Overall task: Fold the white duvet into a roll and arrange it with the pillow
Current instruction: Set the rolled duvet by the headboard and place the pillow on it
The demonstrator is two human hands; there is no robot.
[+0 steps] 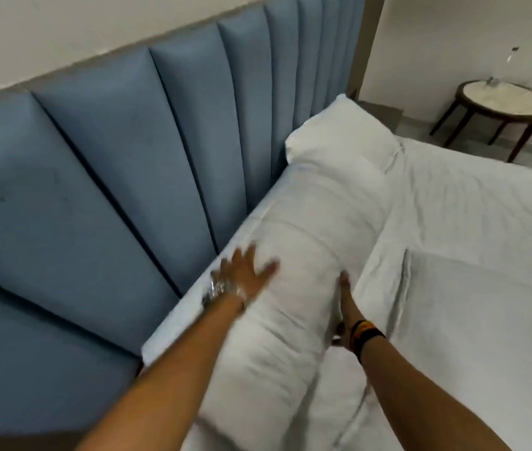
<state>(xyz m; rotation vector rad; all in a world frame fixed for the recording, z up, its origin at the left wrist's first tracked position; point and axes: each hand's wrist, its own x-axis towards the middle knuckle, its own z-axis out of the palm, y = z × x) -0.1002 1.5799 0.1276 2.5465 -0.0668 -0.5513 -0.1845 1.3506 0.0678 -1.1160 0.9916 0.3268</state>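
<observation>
The white duvet [310,249] lies rolled into a long bolster along the head of the bed, next to the blue headboard. A white pillow [339,135] sits at its far end, touching it. My left hand [245,275] rests flat on the near left side of the roll, fingers spread, blurred by motion. My right hand [346,304] presses edge-on against the roll's right side, fingers straight and partly tucked between the roll and the bed sheet.
A padded blue headboard [121,164] runs along the left. The white bed sheet [469,271] spreads out to the right, creased beside the roll. A round side table [505,102] on dark legs stands on the floor beyond the bed's far corner.
</observation>
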